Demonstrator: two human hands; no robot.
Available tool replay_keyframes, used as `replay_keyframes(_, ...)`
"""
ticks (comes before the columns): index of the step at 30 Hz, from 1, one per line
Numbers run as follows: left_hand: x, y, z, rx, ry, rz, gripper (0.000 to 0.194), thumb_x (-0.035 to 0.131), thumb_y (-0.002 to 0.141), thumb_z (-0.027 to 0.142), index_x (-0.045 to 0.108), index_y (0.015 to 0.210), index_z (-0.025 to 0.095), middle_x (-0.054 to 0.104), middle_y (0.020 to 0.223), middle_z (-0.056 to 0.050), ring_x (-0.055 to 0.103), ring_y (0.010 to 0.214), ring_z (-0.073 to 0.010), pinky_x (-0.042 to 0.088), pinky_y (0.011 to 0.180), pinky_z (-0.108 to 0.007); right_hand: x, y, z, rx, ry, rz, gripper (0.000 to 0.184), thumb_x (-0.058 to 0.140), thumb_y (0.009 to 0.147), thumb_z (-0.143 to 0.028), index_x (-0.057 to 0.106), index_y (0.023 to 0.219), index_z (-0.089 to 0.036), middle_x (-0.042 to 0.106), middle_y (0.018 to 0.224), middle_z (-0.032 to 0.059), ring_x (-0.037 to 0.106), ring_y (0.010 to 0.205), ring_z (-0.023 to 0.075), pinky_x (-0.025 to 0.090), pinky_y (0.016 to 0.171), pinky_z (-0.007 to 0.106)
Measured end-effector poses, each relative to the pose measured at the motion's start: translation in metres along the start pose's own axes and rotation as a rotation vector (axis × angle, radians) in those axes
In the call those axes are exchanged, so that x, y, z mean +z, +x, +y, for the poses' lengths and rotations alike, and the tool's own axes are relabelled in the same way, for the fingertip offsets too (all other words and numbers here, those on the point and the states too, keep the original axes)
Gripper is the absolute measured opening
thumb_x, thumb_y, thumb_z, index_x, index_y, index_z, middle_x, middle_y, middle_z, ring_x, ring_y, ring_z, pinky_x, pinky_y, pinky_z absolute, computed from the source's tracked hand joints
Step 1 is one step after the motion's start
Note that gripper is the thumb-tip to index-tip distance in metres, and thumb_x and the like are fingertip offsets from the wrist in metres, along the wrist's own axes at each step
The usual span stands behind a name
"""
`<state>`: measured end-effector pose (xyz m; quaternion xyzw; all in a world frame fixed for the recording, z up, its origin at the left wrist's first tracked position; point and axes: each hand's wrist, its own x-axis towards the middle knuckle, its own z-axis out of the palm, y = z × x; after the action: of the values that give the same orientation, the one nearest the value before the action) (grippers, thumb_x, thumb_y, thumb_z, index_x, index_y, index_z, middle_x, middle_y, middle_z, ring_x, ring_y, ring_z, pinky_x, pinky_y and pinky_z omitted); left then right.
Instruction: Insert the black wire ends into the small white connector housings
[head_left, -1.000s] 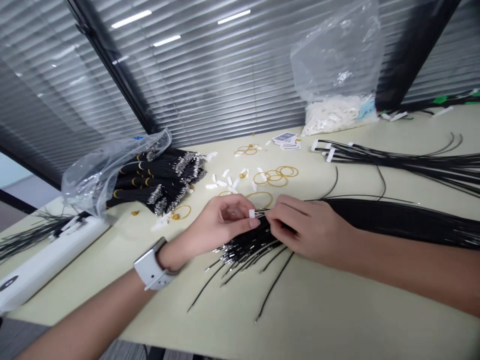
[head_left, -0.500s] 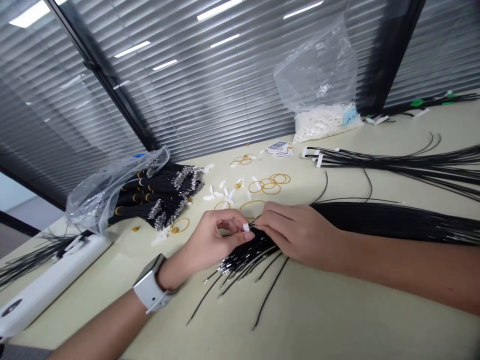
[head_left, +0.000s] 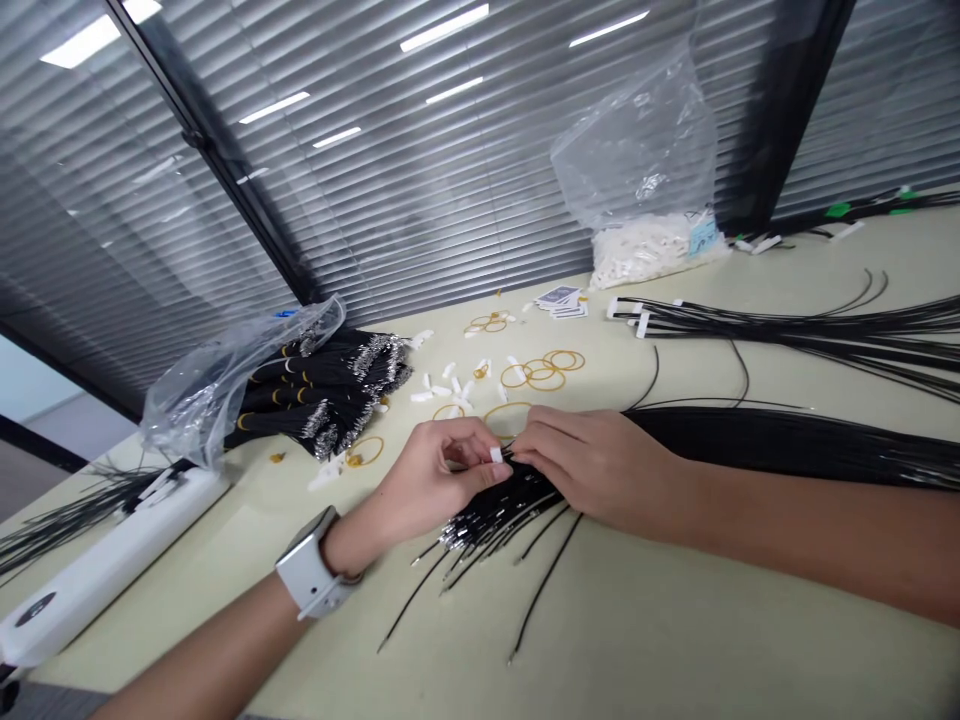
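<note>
Between the thumb and fingers of my left hand (head_left: 442,470) is a small white plastic connector housing (head_left: 496,455). My right hand (head_left: 600,465) is closed in a pinch on a thin black wire just right of the housing; most of that wire is hidden by the fingers. Both hands nearly meet at the housing; whether the wire tip is inside it I cannot tell. Beneath them lies a thick bundle of black wires (head_left: 750,440) with silvery crimped ends fanned out toward the lower left. A few single wires stick out toward the table's front.
Loose white housings (head_left: 450,385) and yellow rubber bands (head_left: 544,372) lie behind my hands. A clear bag of white housings (head_left: 652,250) stands at the back. Finished-looking wires with housings (head_left: 750,325) lie right, banded black wire bundles (head_left: 300,390) left, beside a long white case (head_left: 112,570).
The view has shifted slightly, so everything sits a little further right. The housing and the right fingertips stay close together, with little visible movement of the hands.
</note>
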<state>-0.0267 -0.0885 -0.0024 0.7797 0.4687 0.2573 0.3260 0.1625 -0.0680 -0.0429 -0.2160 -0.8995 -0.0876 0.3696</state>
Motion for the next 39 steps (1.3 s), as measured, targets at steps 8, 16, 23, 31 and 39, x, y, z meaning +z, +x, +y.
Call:
replay_keyframes(8, -0.006, 0.008, -0.007, -0.028, -0.192, 0.032, 0.019, 0.065, 0.074, 0.027, 0.052, 0.078, 0.013, 0.05, 0.068, 0.001, 0.046, 0.062, -0.007, 0.038, 0.058, -0.021, -0.025, 0.012, 0.018, -0.049, -0.005, -0.034, 0.023, 0.039, 0.088, -0.01, 0.06, 0.079, -0.012, 0.053, 0.073, 0.0038, 0.046, 0.067, 0.0108, 0.038, 0.061, 0.024)
replay_keyframes(16, -0.009, 0.009, -0.014, -0.055, -0.461, 0.036, 0.02, 0.066, 0.074, 0.027, 0.055, 0.082, 0.013, 0.057, 0.075, -0.001, 0.054, 0.071, -0.0082, 0.042, 0.067, -0.021, -0.014, 0.005, -0.017, 0.012, 0.18, -0.228, 0.019, 0.043, 0.087, -0.015, 0.058, 0.076, -0.013, 0.051, 0.076, 0.0052, 0.046, 0.071, 0.0132, 0.04, 0.069, 0.028)
replay_keyframes(23, -0.011, 0.009, -0.016, -0.125, -0.599, -0.053, 0.019, 0.063, 0.077, 0.024, 0.054, 0.09, 0.013, 0.058, 0.079, -0.001, 0.055, 0.073, -0.0071, 0.043, 0.07, -0.02, -0.006, 0.001, -0.019, 0.097, 0.145, -0.139, 0.02, 0.034, 0.088, -0.009, 0.047, 0.073, -0.012, 0.048, 0.073, 0.0051, 0.043, 0.067, 0.0128, 0.038, 0.062, 0.027)
replay_keyframes(31, -0.016, 0.009, -0.009, -0.2, -0.551, -0.075, 0.012, 0.061, 0.078, 0.02, 0.054, 0.083, 0.012, 0.058, 0.077, -0.001, 0.055, 0.074, -0.0072, 0.044, 0.075, -0.021, -0.011, 0.002, -0.014, 0.234, 0.246, -0.044, 0.012, 0.042, 0.088, -0.014, 0.053, 0.084, -0.014, 0.053, 0.078, 0.0022, 0.049, 0.074, 0.0101, 0.039, 0.068, 0.023)
replay_keyframes(39, -0.017, 0.008, -0.005, -0.246, -0.557, -0.066, 0.011, 0.06, 0.079, 0.019, 0.054, 0.085, 0.012, 0.057, 0.078, -0.001, 0.054, 0.074, -0.0072, 0.044, 0.074, -0.021, -0.013, 0.005, -0.013, 0.541, 0.303, -0.136, 0.016, 0.047, 0.086, -0.027, 0.051, 0.074, -0.016, 0.053, 0.067, -0.0022, 0.046, 0.059, 0.0071, 0.034, 0.055, 0.021)
